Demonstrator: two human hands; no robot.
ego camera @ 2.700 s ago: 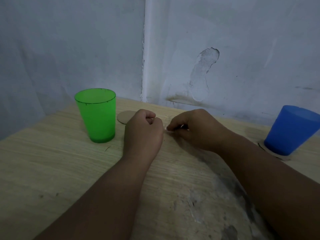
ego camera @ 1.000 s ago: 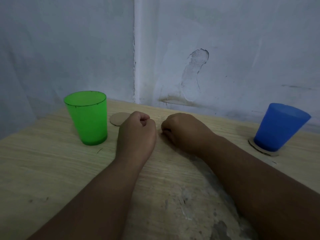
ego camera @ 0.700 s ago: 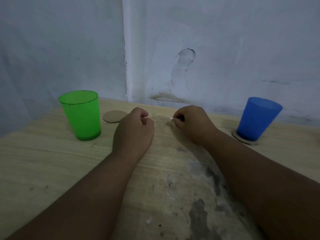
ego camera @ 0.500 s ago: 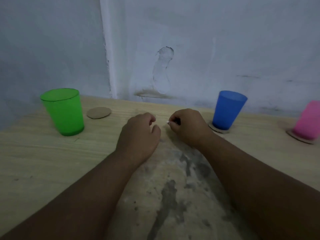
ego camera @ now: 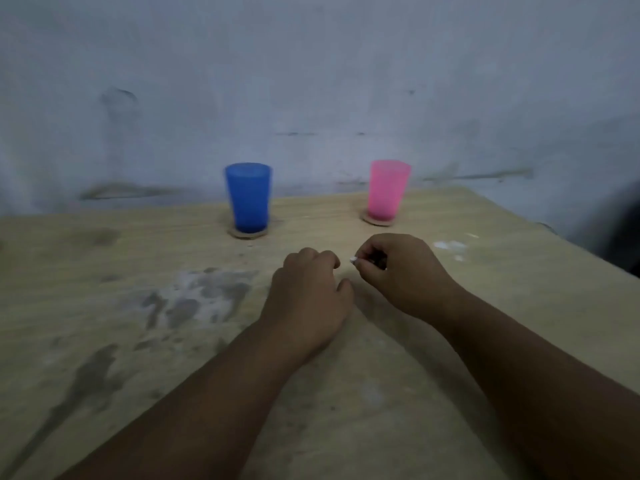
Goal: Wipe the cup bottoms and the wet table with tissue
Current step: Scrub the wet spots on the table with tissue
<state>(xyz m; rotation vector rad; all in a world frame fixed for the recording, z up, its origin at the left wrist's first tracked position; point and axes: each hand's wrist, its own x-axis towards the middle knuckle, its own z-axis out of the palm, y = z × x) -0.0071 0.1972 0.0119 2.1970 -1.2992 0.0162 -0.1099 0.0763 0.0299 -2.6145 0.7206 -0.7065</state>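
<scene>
- Nearest in, two bare forearms reach up the desk (ego camera: 519, 306). Dark, damp-looking patches (ego camera: 197, 296) spread over its left half.
- The left grip (ego camera: 308, 299) sits knuckles-up on the wood with its fingers curled under and nothing to be seen in it. It has slid rightward with its partner since half a second ago.
- The right grip (ego camera: 398, 271) is just beside it, not touching. Thumb and forefinger pinch a tiny white tissue scrap (ego camera: 353, 260), the same pinch as before. Whether the scrap touches the wood I cannot tell.
- Both hands now lie in front of the gap between the two cups. Earlier they were left of the blue one.
- Near the right grip, on its right, white crumbs (ego camera: 450, 244) lie on the wood.
- Farther back, the blue cup (ego camera: 247, 199) stands upright on a round coaster (ego camera: 247, 233), now left of the hands.
- The pink cup (ego camera: 388, 190) stands upright on a second coaster (ego camera: 377, 222), right of the blue cup. It is fully in view, where only part of it showed a moment ago.
- The view has swung right, so the green cup and the loose disc have dropped off the left edge.
- Behind everything is a scuffed pale wall (ego camera: 311, 81).
</scene>
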